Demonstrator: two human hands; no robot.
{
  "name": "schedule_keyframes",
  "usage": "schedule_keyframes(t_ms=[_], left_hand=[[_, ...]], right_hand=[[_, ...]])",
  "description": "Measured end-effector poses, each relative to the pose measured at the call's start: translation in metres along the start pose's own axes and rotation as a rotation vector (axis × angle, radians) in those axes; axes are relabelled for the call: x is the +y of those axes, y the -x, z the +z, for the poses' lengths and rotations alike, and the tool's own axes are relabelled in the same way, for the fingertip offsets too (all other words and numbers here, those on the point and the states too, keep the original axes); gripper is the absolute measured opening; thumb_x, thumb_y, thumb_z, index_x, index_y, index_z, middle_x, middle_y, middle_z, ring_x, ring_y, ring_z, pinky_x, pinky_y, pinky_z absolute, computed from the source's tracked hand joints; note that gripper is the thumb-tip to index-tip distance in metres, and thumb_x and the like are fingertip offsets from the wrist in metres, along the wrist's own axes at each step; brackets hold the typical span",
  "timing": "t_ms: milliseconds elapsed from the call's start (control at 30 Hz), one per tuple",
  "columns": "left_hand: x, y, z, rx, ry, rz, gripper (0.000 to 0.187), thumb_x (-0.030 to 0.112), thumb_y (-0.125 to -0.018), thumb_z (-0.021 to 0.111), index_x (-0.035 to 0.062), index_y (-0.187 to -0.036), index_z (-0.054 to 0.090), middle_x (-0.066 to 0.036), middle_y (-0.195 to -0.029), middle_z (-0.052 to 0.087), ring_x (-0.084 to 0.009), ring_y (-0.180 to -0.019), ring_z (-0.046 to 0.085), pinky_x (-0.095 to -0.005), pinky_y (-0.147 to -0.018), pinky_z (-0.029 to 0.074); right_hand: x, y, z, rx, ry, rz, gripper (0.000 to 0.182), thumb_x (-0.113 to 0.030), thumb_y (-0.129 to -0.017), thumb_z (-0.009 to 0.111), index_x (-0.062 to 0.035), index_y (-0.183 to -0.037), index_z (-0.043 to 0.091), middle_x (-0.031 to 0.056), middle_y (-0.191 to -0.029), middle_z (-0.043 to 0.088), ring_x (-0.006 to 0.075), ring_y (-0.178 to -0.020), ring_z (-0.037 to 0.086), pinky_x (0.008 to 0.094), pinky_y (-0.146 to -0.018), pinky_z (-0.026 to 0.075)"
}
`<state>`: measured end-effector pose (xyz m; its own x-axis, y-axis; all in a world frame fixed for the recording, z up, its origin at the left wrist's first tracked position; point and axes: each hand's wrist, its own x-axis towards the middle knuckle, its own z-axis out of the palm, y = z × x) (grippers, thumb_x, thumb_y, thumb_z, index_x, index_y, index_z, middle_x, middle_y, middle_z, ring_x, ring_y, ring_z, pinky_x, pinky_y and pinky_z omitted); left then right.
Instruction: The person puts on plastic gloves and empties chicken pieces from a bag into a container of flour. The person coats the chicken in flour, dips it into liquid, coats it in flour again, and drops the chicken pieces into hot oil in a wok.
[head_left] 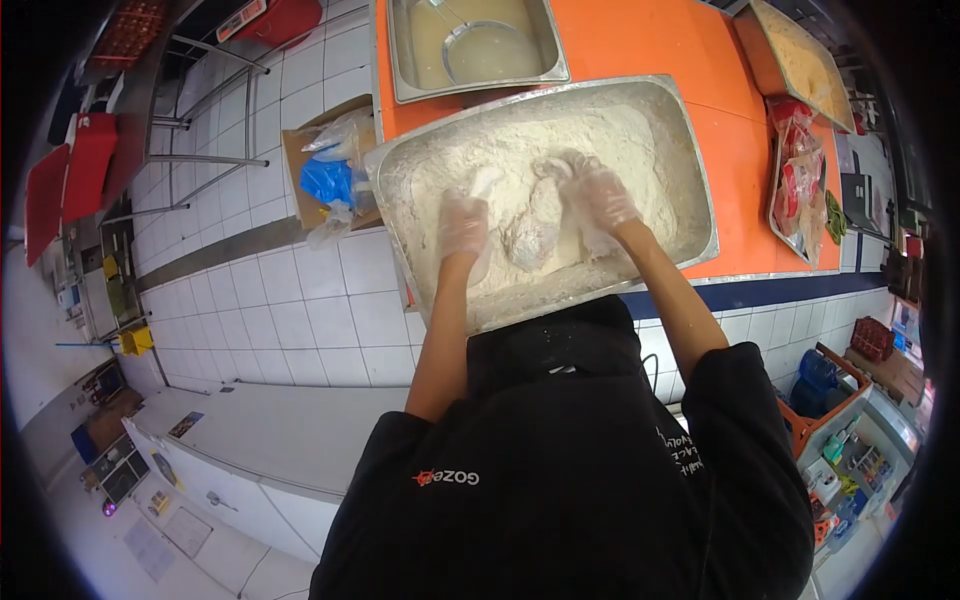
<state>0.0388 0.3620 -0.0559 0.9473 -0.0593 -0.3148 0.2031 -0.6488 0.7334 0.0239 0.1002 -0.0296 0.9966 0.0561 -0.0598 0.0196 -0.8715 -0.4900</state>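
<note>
Both of my hands are in clear plastic gloves, inside a deep metal tray (pixel 706 200) of white flour (pixel 610 130). A flour-coated piece of meat, which looks like chicken (pixel 535 228), lies between them. My right hand (pixel 598 195) has its fingers curled against the upper right end of that piece, in the flour. On the left side of the tray, my left hand (pixel 465 222) reaches into the flour, apart from the chicken. Its fingertips are coated and partly buried beside a small whitish lump, so their grip is hard to make out.
Behind the tray, a metal pan (pixel 400 60) holds cloudy liquid and a round wire strainer (pixel 490 48). On the orange table (pixel 640 40), another pan of crumb-like coating (pixel 800 60) and a tray of bagged items (pixel 798 185) stand right. A cardboard box (pixel 300 175) with plastic bags is left.
</note>
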Motion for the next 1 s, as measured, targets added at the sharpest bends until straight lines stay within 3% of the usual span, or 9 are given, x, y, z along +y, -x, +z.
schedule_keyframes(t_ms=[67,100,133,233,567,700,800,867,1000], left_hand=[[-0.002,0.004,-0.005,-0.01,-0.08,-0.067,0.064,0.012,-0.09,0.062,0.0014,-0.151,0.044,-0.025,-0.131,0.062,-0.0372,-0.12,0.06,-0.0403,-0.104,0.047],[0.011,0.011,-0.012,-0.062,0.393,-0.214,0.062,0.014,-0.094,0.06,0.0028,-0.152,0.042,-0.021,-0.136,0.06,-0.0323,-0.123,0.059,-0.0385,-0.104,0.046],[0.019,0.016,-0.018,-0.112,0.869,-0.358,0.059,0.016,-0.098,0.058,0.0042,-0.153,0.041,-0.017,-0.14,0.058,-0.0275,-0.126,0.057,-0.0367,-0.104,0.046],[0.003,0.012,-0.009,-0.208,0.972,-0.365,0.061,0.024,-0.102,0.059,0.0073,-0.157,0.036,-0.011,-0.147,0.052,-0.0214,-0.13,0.052,-0.0355,-0.106,0.043],[0.002,0.013,0.006,-0.32,0.729,-0.373,0.065,0.036,-0.103,0.056,0.0057,-0.157,0.037,-0.012,-0.149,0.052,-0.0256,-0.133,0.051,-0.0363,-0.107,0.043],[0.005,0.011,0.012,-0.377,0.486,-0.391,0.067,0.046,-0.103,0.055,0.003,-0.153,0.043,-0.014,-0.148,0.053,-0.0236,-0.131,0.052,-0.0357,-0.107,0.043],[0.024,0.01,0.012,-0.398,0.766,-0.475,0.071,0.049,-0.102,0.055,0.0012,-0.153,0.043,-0.014,-0.147,0.054,-0.0229,-0.129,0.053,-0.0364,-0.107,0.043],[0.026,0.007,0.017,-0.428,0.937,-0.444,0.073,0.05,-0.101,0.055,0.0003,-0.153,0.042,-0.014,-0.147,0.054,-0.0225,-0.127,0.053,-0.0364,-0.107,0.043],[0.041,0.0,0.026,-0.412,0.682,-0.389,0.065,0.044,-0.1,0.058,0.0001,-0.146,0.048,-0.019,-0.143,0.055,-0.0228,-0.123,0.056,-0.0373,-0.104,0.045]], right_hand=[[-0.011,-0.014,-0.013,-0.111,-0.224,0.44,0.042,-0.032,-0.098,0.058,-0.0082,-0.133,0.062,0.0215,-0.12,0.07,0.0376,-0.111,0.067,0.0458,-0.099,0.052],[0.001,-0.018,-0.002,-0.112,-0.229,0.438,0.042,-0.032,-0.098,0.058,-0.0082,-0.133,0.062,0.0215,-0.12,0.07,0.0376,-0.111,0.067,0.0458,-0.099,0.052],[0.023,-0.02,0.016,-0.007,0.023,0.231,0.039,-0.032,-0.098,0.058,-0.0072,-0.128,0.064,0.0209,-0.117,0.07,0.037,-0.109,0.067,0.0467,-0.097,0.052],[0.017,-0.019,0.014,0.047,0.273,-0.046,0.034,-0.031,-0.098,0.057,-0.0046,-0.117,0.067,0.0206,-0.113,0.07,0.0365,-0.105,0.068,0.0478,-0.093,0.053],[0.032,-0.029,-0.023,-0.324,0.206,0.121,0.041,-0.039,-0.1,0.054,-0.0035,-0.11,0.072,0.0217,-0.112,0.072,0.0403,-0.1,0.069,0.0484,-0.088,0.055],[0.009,-0.013,-0.055,-0.249,-0.075,0.324,0.033,-0.037,-0.098,0.061,-0.0087,-0.112,0.072,0.0194,-0.107,0.073,0.0375,-0.099,0.069,0.0469,-0.085,0.055],[-0.002,0.003,-0.058,-0.069,0.078,0.11,0.026,-0.029,-0.095,0.067,-0.0137,-0.116,0.073,0.0179,-0.106,0.072,0.035,-0.098,0.068,0.0448,-0.082,0.054],[-0.018,0.008,-0.054,0.123,-0.218,-0.057,0.025,-0.022,-0.095,0.067,-0.0132,-0.117,0.072,0.0171,-0.1,0.069,0.035,-0.093,0.067,0.0435,-0.08,0.054],[-0.027,0.008,-0.028,-0.06,-0.438,0.104,0.028,-0.015,-0.094,0.062,-0.0067,-0.12,0.066,0.0211,-0.108,0.067,0.0382,-0.097,0.066,0.0449,-0.085,0.053]])
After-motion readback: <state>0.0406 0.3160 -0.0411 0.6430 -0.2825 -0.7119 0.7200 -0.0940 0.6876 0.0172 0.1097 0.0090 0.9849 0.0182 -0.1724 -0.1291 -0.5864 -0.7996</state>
